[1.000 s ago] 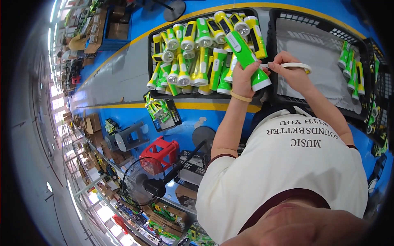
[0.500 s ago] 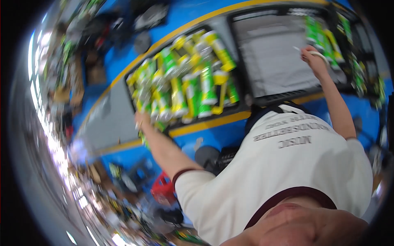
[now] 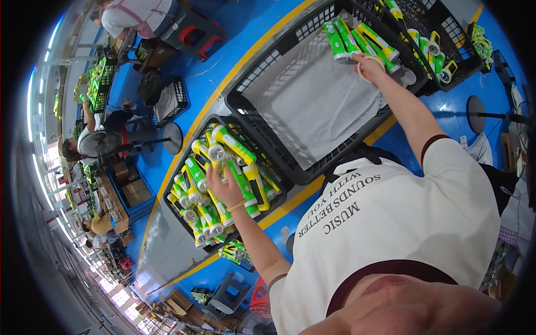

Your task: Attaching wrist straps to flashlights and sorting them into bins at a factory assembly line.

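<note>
My left hand [image 3: 224, 188] reaches over a smaller black crate [image 3: 283, 196] piled with green and yellow flashlights [image 3: 230, 144]. Its fingers are apart, resting on or just above the pile; none is clearly gripped. My right hand [image 3: 369, 67] is at the far right part of a larger black crate [image 3: 312, 174], fingers closed at the near end of a green flashlight [image 3: 347, 38]. That flashlight lies in a row with several others, green and yellow. Part of its end is hidden by my fingers. A pale band circles each wrist.
White sheeting [image 3: 312, 106] lines the larger crate. Another black crate of flashlights [image 3: 434, 47] stands to its right. A pedestal fan [image 3: 100, 144], a stool [image 3: 195, 36] and seated people are at the left. Yellow lines [image 3: 215, 97] mark the blue floor.
My view has turned and steadied, shifting the crates in the picture. My left hand has gone from the small crate's near edge onto its pile; my right hand is now at the flashlight row.
</note>
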The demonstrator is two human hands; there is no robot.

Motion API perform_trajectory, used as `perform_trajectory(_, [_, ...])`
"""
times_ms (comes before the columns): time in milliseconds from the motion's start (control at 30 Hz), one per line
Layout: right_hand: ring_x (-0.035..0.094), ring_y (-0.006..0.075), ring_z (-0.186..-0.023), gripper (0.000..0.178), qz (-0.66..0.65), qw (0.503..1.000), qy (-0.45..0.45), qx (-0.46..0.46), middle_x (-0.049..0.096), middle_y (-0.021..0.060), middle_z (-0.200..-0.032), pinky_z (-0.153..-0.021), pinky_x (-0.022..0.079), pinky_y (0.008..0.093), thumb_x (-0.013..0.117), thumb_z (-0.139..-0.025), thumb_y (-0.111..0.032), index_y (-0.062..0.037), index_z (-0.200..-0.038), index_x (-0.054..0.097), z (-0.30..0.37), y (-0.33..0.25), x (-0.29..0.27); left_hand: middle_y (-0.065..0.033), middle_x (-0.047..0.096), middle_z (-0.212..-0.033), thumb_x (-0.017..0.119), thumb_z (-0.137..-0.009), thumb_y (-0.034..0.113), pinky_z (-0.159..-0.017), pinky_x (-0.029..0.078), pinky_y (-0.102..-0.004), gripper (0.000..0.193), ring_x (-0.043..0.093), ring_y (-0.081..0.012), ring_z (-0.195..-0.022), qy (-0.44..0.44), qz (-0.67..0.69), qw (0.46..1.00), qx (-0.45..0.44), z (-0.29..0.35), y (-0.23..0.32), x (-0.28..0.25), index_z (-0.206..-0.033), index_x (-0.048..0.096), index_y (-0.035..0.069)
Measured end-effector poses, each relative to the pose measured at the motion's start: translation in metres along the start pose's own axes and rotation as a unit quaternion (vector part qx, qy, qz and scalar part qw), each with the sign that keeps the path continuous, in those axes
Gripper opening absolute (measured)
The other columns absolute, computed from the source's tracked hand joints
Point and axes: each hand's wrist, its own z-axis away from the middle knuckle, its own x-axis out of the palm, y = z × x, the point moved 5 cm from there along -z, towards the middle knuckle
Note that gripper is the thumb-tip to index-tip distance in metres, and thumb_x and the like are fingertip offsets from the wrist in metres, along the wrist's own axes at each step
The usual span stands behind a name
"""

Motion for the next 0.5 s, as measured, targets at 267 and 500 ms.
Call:
perform_trajectory(267, [0.049, 0.0077, -0.058, 0.021, 0.088, 0.995, 0.016, -0.031, 0.052, -0.0013, -0.071, -0.049, 0.043, 0.0207, 0.065, -0.079, -0.025, -0.0094, -0.082, 0.052, -0.036, -0.010, 0.018, -0.0124, 0.059, -0.092, 0.061, -0.078, 0.009, -0.074, 0.045, -0.0301, 0.018, 0.056, -0.0228, -0.086, -0.145, 0.188, 0.971, -0.013, 0.006, 0.107, 0.091, -0.094, 0.059, 0.000])
perform_trajectory(500, [0.053, 0.0088, -0.071, 0.015, 0.202, 0.979, -0.017, 0.019, 0.053, -0.0002, -0.080, -0.061, 0.047, 0.0199, 0.063, -0.081, -0.020, -0.0083, -0.086, 0.054, -0.046, -0.008, -0.003, -0.0105, 0.061, -0.088, 0.059, -0.081, 0.012, -0.071, 0.048, -0.0261, 0.019, 0.061, -0.0162, -0.079, -0.244, 0.300, 0.922, -0.028, 0.022, 0.182, 0.166, -0.096, 0.059, -0.001])
